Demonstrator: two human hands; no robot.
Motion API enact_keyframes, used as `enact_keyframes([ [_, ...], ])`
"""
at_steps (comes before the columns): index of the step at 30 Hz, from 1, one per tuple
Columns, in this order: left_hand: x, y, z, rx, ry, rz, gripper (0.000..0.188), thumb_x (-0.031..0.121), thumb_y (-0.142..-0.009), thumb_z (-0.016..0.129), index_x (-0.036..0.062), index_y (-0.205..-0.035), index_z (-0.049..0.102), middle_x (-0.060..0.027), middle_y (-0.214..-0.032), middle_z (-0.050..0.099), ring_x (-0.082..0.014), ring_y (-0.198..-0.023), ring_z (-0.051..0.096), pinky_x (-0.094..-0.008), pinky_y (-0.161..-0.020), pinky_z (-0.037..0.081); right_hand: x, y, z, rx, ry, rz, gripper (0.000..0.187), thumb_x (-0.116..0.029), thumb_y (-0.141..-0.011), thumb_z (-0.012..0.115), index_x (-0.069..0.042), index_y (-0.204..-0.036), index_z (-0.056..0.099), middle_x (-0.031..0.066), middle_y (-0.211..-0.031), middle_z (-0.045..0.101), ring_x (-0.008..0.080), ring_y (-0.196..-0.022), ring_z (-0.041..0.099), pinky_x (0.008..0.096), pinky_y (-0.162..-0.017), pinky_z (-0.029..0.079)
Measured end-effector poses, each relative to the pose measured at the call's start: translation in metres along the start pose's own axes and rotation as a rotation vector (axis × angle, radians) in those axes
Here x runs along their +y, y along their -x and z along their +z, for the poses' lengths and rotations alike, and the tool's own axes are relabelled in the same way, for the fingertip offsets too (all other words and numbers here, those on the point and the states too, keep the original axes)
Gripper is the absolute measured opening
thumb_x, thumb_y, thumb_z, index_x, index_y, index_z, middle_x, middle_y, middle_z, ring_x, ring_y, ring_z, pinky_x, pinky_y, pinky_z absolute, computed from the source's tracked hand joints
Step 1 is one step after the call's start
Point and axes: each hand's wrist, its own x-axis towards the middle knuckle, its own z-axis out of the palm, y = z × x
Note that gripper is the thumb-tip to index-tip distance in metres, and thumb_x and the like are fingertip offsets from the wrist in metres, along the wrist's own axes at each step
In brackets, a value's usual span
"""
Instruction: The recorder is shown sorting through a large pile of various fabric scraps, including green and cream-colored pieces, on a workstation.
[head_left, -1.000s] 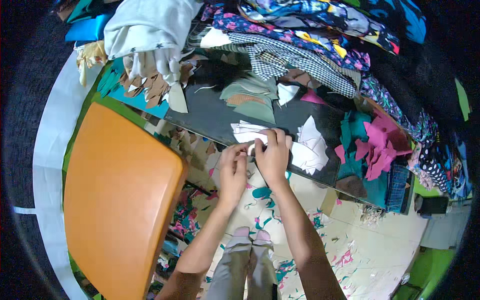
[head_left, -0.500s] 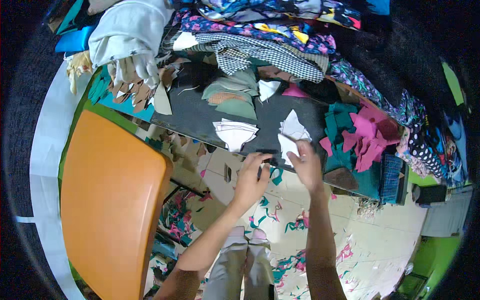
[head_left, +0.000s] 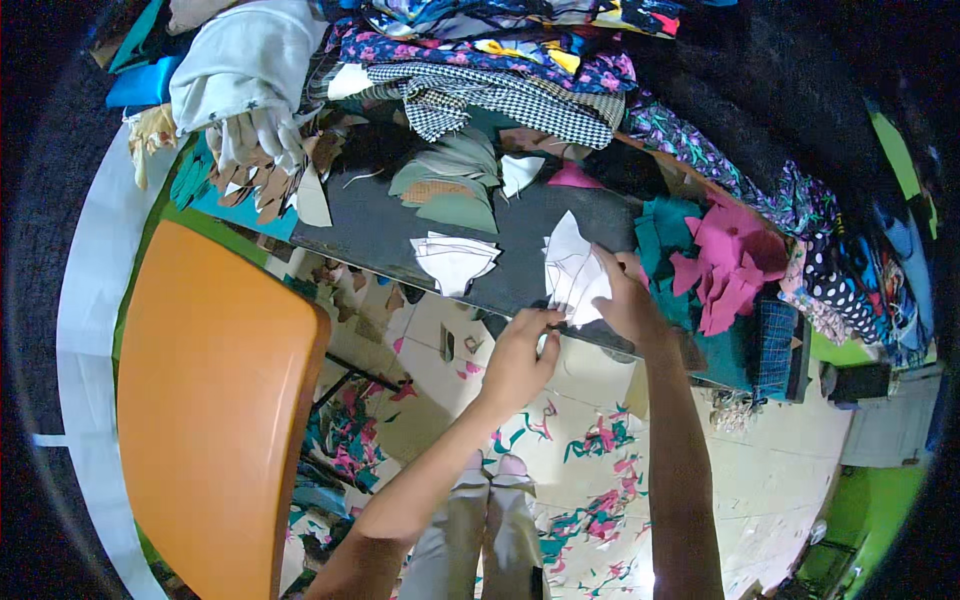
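A small stack of white cut pieces with dark outlines (head_left: 572,262), cloth or paper, lies on the dark table near its front edge. My left hand (head_left: 518,362) is at the stack's lower end, fingertips touching or very close to it, thumb apart from them. Along the stack's right side rests my right hand (head_left: 638,305), its fingers stretched at the edge and its thumb spread lower down. Neither hand lifts a piece. To the left sits a second pile of white outlined pieces (head_left: 455,262), fanned and wider at the top.
Grey-green cut pieces (head_left: 450,180) lie behind the white piles. Teal pieces (head_left: 662,240) and magenta pieces (head_left: 735,265) are heaped at right. Folded patterned fabrics (head_left: 490,95) line the back. An orange chair (head_left: 215,410) stands at left; scraps (head_left: 590,515) litter the floor.
The white piece that was raised in my right hand now lies on the right stack. My right hand has opened along the stack's side, and my left hand has come to its lower end.
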Motion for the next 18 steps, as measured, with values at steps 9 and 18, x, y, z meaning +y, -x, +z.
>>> enact_keyframes([
  [9, -0.003, 0.004, 0.009, -0.101, -0.404, 0.15, 0.039, 0.013, -0.078, 0.052, 0.0052, -0.116, 0.049, -0.0134, -0.113, 0.051, -0.0292, -0.101, 0.049, -0.0398, -0.088, 0.038, 0.018, 0.012, 0.027, 0.229, -0.032, 0.173, 0.059, -0.007, -0.064, 0.067, -0.005, -0.119, 0.045, 0.0197, -0.099, 0.056, 0.0354, -0.092, 0.054, 0.0387, -0.082, 0.043],
  [18, -0.005, 0.005, 0.01, -0.128, -0.456, 0.121, 0.037, 0.014, -0.077, 0.052, 0.0044, -0.113, 0.051, -0.0095, -0.117, 0.05, -0.026, -0.104, 0.047, -0.0391, -0.084, 0.038, 0.039, 0.024, 0.008, 0.217, -0.44, 0.306, 0.018, -0.018, -0.075, 0.06, -0.001, -0.08, 0.056, 0.0084, -0.067, 0.056, 0.0177, -0.061, 0.053, 0.0298, -0.057, 0.04],
])
